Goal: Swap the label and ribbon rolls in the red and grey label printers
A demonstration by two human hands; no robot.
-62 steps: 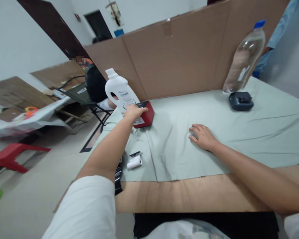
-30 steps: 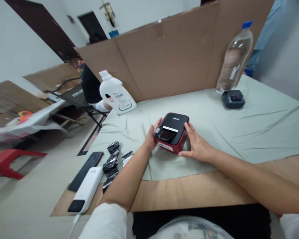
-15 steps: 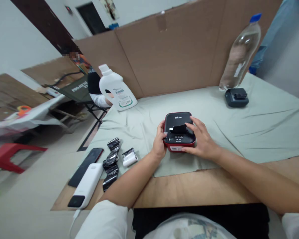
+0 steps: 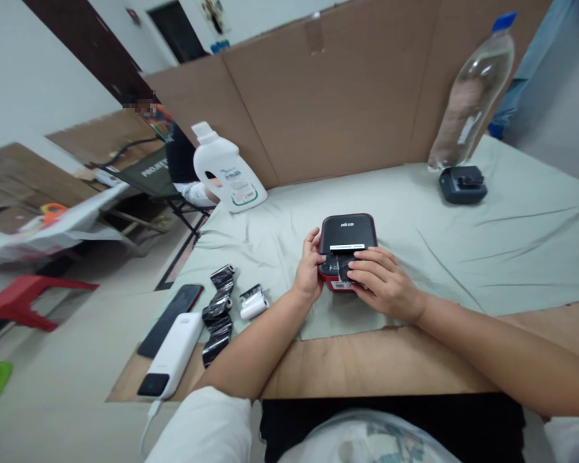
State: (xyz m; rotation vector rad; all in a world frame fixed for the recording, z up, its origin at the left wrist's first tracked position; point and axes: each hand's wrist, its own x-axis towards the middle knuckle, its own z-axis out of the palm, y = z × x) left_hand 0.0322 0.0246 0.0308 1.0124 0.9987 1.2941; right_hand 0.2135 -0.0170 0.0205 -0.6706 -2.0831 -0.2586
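Note:
A small label printer point(image 4: 347, 231) with a black top and red sides rests on the green cloth in front of me. My left hand point(image 4: 309, 273) grips its left side, thumb on the top edge. From the slot across the top, beside a narrow white strip point(image 4: 346, 247), a black film strip point(image 4: 343, 267) hangs toward the front. My right hand point(image 4: 383, 280) lies over the printer's front right corner, its fingers together on that film; the fingertips partly cover it.
On the left lie a black film roll strip point(image 4: 218, 315), a small white roll point(image 4: 253, 303), a phone point(image 4: 171, 318) and a white power bank point(image 4: 174, 354). Farther back stand a white jug point(image 4: 231, 177), a water bottle point(image 4: 477, 96) and a dark device point(image 4: 462, 185) before a cardboard wall point(image 4: 328, 103). A person sits behind.
My right hand has moved from the printer's right side onto its front top. The black film now lies down over the front, and a white strip shows at the slot.

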